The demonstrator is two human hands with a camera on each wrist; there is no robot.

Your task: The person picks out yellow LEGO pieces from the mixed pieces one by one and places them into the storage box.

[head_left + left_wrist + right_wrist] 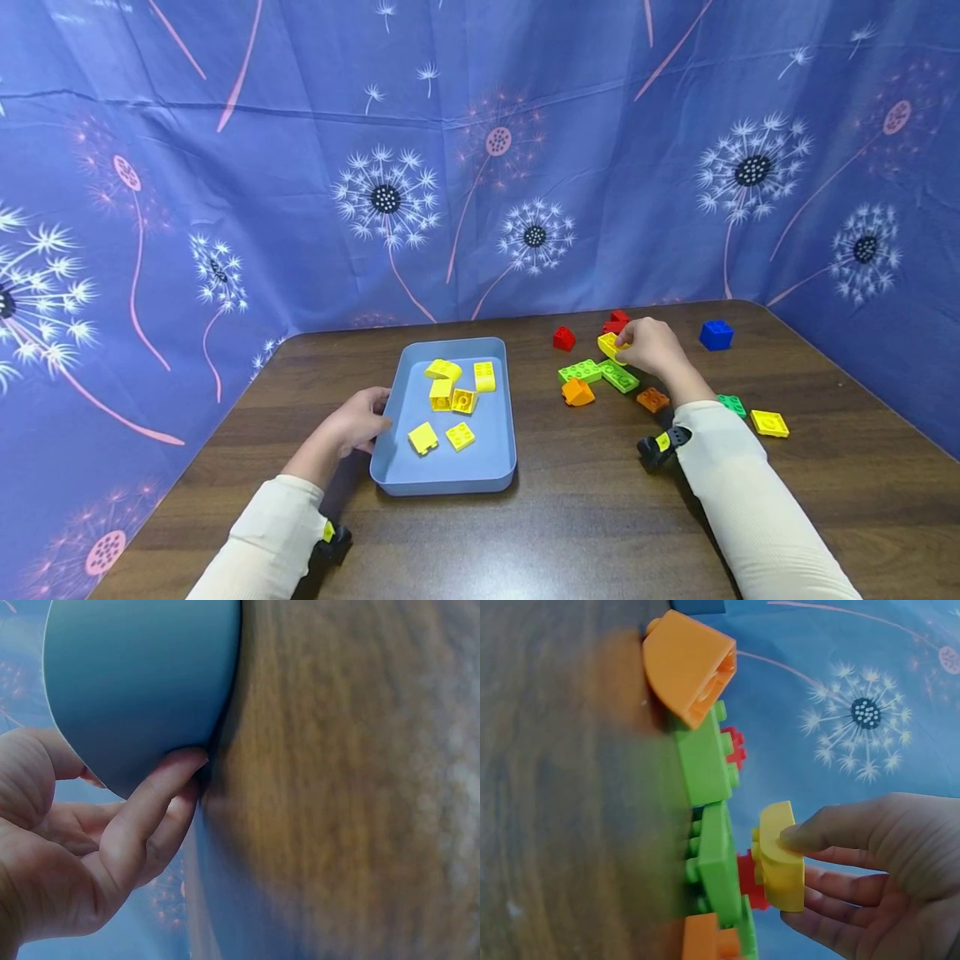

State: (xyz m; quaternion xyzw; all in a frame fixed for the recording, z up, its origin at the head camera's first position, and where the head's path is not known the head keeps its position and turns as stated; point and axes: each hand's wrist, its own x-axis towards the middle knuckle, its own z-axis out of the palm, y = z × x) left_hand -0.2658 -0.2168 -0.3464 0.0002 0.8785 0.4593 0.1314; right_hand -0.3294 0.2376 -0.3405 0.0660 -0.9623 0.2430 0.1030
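A yellow building block (778, 859) with a curved side is pinched between the thumb and fingers of my right hand (654, 348). In the right wrist view it is held up off the table, beside two light green blocks (718, 862). My left hand (362, 421) grips the left side of a blue tray (480, 484), its thumb over the rim and its fingers against the outer wall in the left wrist view. Several yellow blocks (423, 438) lie inside the tray, some bunched toward its far half.
Around my right hand lie an orange block (577, 392), a darker orange block (653, 400) and red blocks (564, 338). Farther right are a blue block (716, 335), a green block (732, 405) and a flat yellow block (770, 423). A patterned blue cloth (465, 167) hangs behind the wooden table (585, 517).
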